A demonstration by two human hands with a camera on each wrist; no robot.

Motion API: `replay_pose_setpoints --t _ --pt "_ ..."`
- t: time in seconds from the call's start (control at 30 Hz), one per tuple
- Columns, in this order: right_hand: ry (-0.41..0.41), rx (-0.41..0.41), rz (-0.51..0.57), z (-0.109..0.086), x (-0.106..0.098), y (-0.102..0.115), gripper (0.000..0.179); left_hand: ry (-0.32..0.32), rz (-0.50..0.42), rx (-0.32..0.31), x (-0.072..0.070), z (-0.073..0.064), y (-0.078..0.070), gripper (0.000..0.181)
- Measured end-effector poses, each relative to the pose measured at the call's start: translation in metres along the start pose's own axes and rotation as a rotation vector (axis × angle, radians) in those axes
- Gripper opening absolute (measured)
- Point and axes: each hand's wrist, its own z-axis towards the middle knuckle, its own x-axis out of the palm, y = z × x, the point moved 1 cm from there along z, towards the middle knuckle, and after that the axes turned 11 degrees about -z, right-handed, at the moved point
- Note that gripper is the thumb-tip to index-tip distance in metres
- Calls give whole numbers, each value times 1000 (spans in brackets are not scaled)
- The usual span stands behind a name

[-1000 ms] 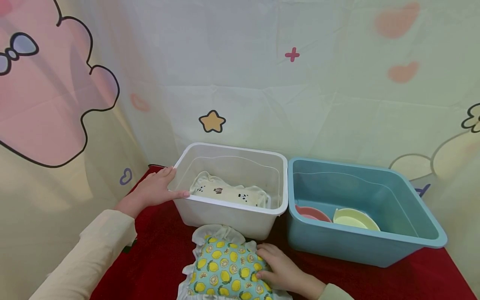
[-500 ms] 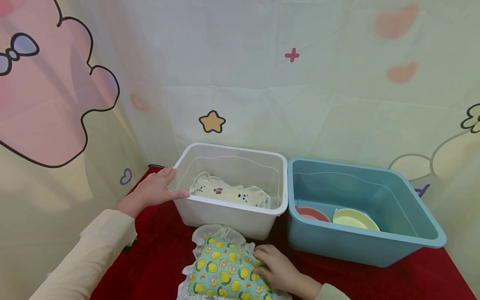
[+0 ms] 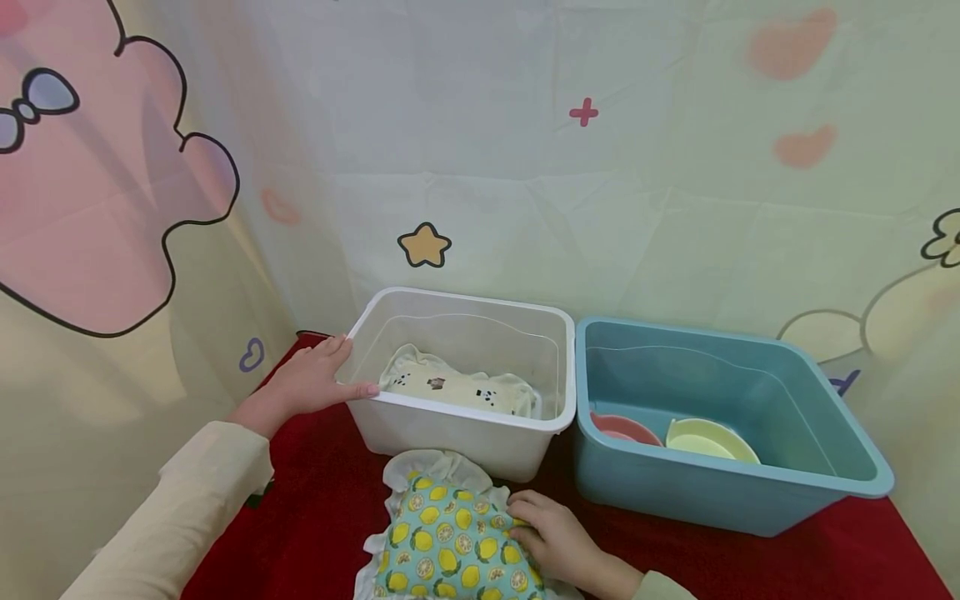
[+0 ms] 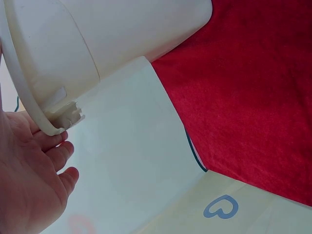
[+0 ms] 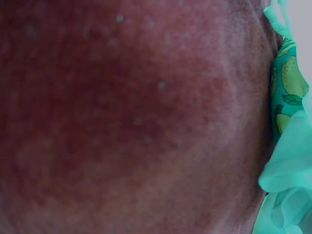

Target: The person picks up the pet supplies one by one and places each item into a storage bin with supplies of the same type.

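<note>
A pale printed backdrop (image 3: 675, 208) rises beyond both hands, and a red cloth (image 3: 300, 483) spreads beneath them. The blue bin (image 3: 697, 492) stands beyond the right hand (image 3: 555, 537) and to its right. The white bin (image 3: 450, 437), just beside it, lies ahead of the right hand and to the right of the left hand (image 3: 311, 381). Its front wall stands directly beyond the lemon-print pillow (image 3: 442, 546), which lies on the cloth to the right hand's left, its far frill just at the bin's base.

Inside the white bin, to the left hand's right, a cream pillow (image 3: 457, 390) is partly hidden by the front wall. The left hand is spread part-open at the near corner, thumb over the rim, fingers curled round it. The right hand is half closed, fingers and thumb holding the lemon-print pillow's right edge. Beyond it, behind the blue bin's front wall, sit a yellow-green dish (image 3: 708, 440) and a smaller-looking red dish (image 3: 625, 428).

Only the left wrist view shows the fingertips under the rim, beside a ragged-edged fitting (image 4: 68, 114). The right wrist view is mostly an unclear dark surface, with lemon print and frill at one edge.
</note>
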Motion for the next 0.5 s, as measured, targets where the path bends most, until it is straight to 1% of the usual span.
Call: replay_pose_setpoints --t 0.17,0.33,0.5 --pt "-26 15 77 -1 -4 3 13 -2 3 0 -1 -1 -1 107" --pt "-40 14 105 -1 -9 7 12 -9 12 17 -1 -2 -2 103" --pt "-31 24 131 0 -12 11 9 -11 12 18 -1 -2 -2 103"
